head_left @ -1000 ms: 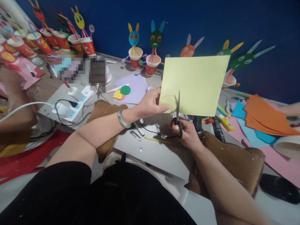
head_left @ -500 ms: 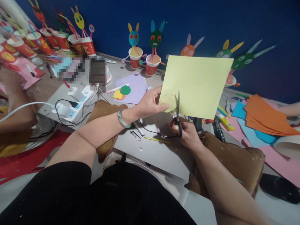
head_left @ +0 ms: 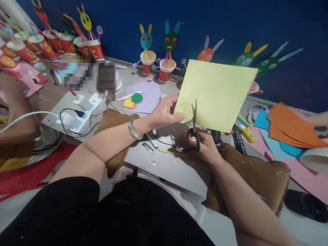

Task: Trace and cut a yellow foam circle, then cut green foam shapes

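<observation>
My left hand point(head_left: 164, 111) pinches the lower left corner of a pale yellow paper sheet point(head_left: 217, 92), held upright above the grey table point(head_left: 166, 164). A pencilled circle point(head_left: 183, 112) shows on that corner, right by my fingers. My right hand point(head_left: 203, 145) grips black scissors point(head_left: 194, 126) from below, blades pointing up into the sheet's bottom edge beside the circle. A metal bangle sits on my left wrist.
Paper cups with bunny-faced figures point(head_left: 166, 51) line the blue wall. A purple sheet point(head_left: 146, 95) with coloured discs lies ahead. A power strip point(head_left: 82, 111) with cables sits left. Orange, blue and pink papers point(head_left: 289, 130) pile at right. Another person's arm point(head_left: 15, 112) is at left.
The yellow sheet has turned clockwise around the held corner, its top right corner dropping and its left edge shifting right. The scissors and both hands stay nearly in place.
</observation>
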`<state>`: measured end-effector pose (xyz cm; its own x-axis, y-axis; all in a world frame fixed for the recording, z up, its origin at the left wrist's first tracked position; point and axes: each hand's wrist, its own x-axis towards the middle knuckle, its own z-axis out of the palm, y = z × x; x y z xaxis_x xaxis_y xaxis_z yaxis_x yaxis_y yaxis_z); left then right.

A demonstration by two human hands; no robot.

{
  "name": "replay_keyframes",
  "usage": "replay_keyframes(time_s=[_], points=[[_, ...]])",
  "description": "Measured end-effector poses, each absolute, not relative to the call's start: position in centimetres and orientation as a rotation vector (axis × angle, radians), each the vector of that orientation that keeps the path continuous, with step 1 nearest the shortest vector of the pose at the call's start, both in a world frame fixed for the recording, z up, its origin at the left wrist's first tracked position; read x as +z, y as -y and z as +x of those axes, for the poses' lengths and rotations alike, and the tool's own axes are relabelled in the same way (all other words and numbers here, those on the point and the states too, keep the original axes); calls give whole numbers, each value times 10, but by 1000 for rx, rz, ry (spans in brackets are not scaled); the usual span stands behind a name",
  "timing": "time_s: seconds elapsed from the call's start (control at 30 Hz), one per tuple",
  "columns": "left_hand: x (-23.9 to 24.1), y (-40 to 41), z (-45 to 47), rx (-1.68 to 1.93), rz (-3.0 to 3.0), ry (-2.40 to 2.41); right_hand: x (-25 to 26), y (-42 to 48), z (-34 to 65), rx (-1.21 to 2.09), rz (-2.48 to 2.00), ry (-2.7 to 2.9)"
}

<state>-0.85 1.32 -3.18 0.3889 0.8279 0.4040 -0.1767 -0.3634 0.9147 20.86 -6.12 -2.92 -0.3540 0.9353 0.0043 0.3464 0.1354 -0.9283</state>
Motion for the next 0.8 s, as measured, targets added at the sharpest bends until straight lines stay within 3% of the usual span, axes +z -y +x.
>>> replay_keyframes(time_s=[0.8], points=[[-28,-16,-12,1202,1619,-570,-27,61,208,1134,-1278,1822]])
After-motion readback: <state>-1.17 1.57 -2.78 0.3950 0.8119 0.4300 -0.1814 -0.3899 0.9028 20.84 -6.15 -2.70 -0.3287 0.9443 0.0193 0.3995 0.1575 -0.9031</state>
